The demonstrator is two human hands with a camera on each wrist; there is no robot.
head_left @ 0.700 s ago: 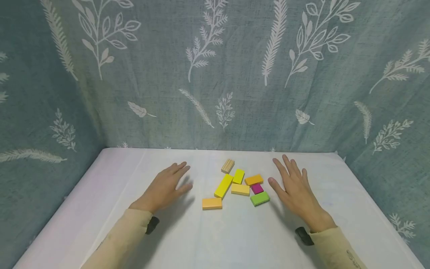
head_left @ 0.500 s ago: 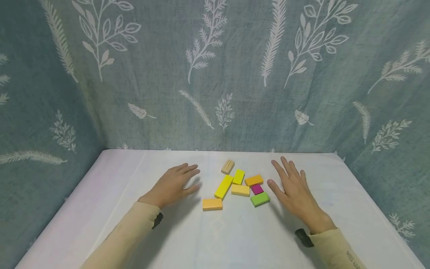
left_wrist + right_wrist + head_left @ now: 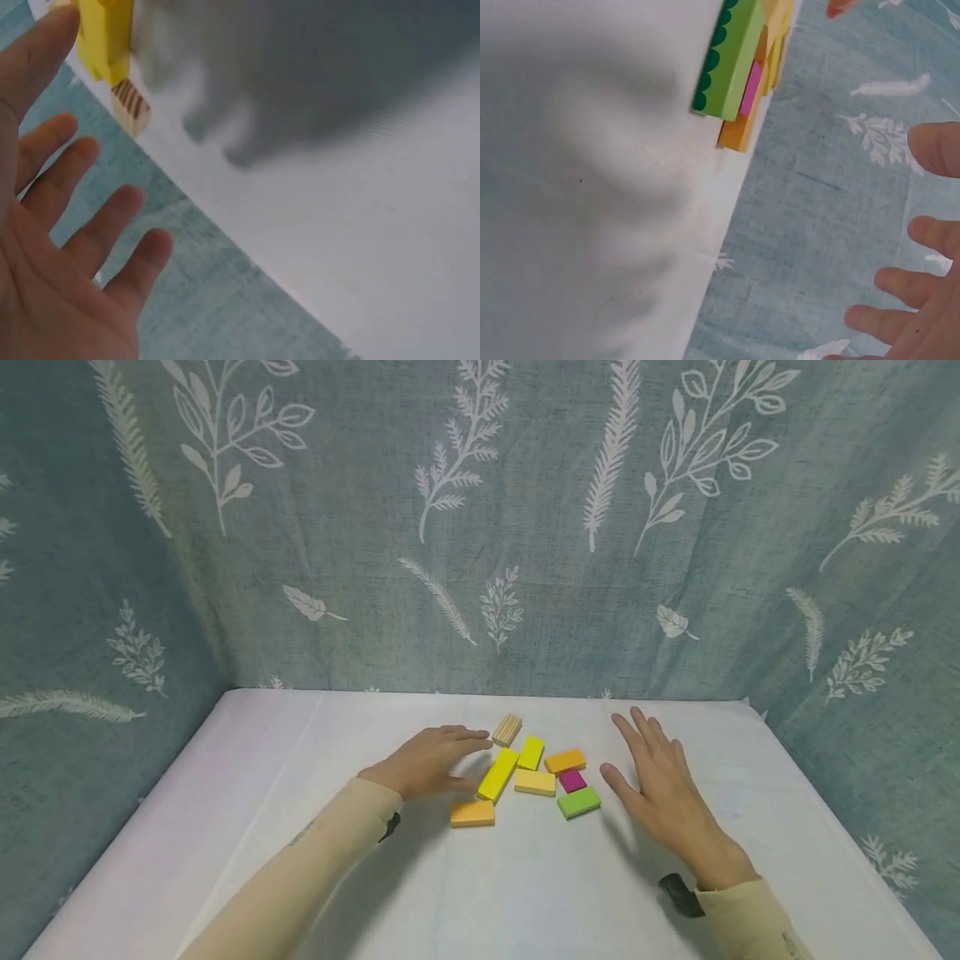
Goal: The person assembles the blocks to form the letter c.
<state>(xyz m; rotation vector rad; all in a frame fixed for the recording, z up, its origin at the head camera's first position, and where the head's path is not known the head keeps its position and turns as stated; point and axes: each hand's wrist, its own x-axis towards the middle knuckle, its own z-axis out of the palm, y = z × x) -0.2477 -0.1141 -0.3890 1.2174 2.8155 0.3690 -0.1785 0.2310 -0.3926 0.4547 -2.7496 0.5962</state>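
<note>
My left hand (image 3: 427,764) hovers just left of the long yellow block (image 3: 498,775), fingers extended and thumb apart, gripping nothing. In the left wrist view its fingers are spread below the yellow block (image 3: 105,37). My right hand (image 3: 663,797) is held with fingers spread, to the right of the green block (image 3: 579,802), whose side has a dark scalloped pattern in the right wrist view. Between the hands lie a striped wooden block (image 3: 507,730), a small yellow block (image 3: 531,753), an orange block (image 3: 565,761), a pale yellow block (image 3: 535,782) and a magenta block (image 3: 572,780).
A light orange block (image 3: 472,814) lies nearest the person, below the left hand's thumb. White cloth (image 3: 510,893) covers the table. Grey-green curtains (image 3: 555,610) with white leaf prints stand behind it and at both sides.
My left hand has moved right, from well left of the blocks to beside the long yellow one. The right hand stays almost in place, and the blocks keep their arrangement.
</note>
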